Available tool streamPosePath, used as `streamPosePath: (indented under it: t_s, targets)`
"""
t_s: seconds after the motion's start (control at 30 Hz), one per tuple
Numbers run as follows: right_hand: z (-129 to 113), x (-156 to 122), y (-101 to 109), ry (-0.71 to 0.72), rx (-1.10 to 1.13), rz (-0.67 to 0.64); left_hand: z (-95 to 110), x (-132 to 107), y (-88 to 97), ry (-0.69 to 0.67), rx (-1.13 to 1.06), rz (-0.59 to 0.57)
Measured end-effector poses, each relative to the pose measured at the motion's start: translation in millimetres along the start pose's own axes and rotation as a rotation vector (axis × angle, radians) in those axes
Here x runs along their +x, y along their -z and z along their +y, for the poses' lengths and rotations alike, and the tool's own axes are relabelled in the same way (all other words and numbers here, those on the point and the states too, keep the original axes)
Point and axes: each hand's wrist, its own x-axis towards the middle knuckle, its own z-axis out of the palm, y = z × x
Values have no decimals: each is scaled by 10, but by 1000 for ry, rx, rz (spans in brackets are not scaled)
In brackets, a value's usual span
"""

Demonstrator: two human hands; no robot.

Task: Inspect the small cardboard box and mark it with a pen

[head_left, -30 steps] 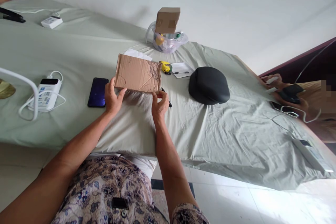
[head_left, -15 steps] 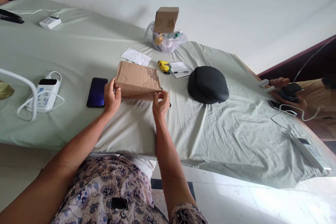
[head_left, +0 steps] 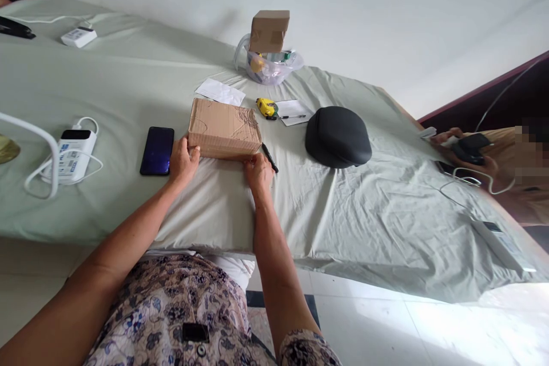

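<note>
The dark phone (head_left: 156, 151) lies just beside the left hand (head_left: 183, 163), whose thumb and fingers grasp the near left corner of the cardboard box (head_left: 223, 124). The box appears to rest on the green cloth (head_left: 214, 200) between both hands, creased face up; light, even pressure at both ends should steady it without denting. The right hand (head_left: 259, 174) touches its near right corner, whether gripping I cannot tell, and is best kept clear of the black pen (head_left: 270, 158) just beside it

On tbl (head_left: 386, 211): phone (head_left: 156, 151) L of box (head_left: 225, 117), pen (head_left: 270, 159) just R, tape meas. (head_left: 265, 107) R-rear, case (head_left: 338, 136) farther R; basket (head_left: 277, 75) at back, 2nd box (head_left: 269, 31) atop.
</note>
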Motion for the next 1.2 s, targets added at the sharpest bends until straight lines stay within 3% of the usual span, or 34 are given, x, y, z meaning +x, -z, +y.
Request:
streamPosePath:
  t_s: [0.23,0.47,0.67,0.9,1.2]
  targets:
    - [53,-14,-69,59,40,7,133,-17,54,103,154,-135]
    - [5,-146,-211,165,58,182,150,-70,1,42,86,-24]
    - [-15,-125,-177,187,49,283,109,-112,-55,-62,22,57]
    - [-10,-46,-48,324,344,363,20,-40,5,-135,-83,119]
    - [-134,-96,90,394,537,525,146,4,148,-251,-162,243]
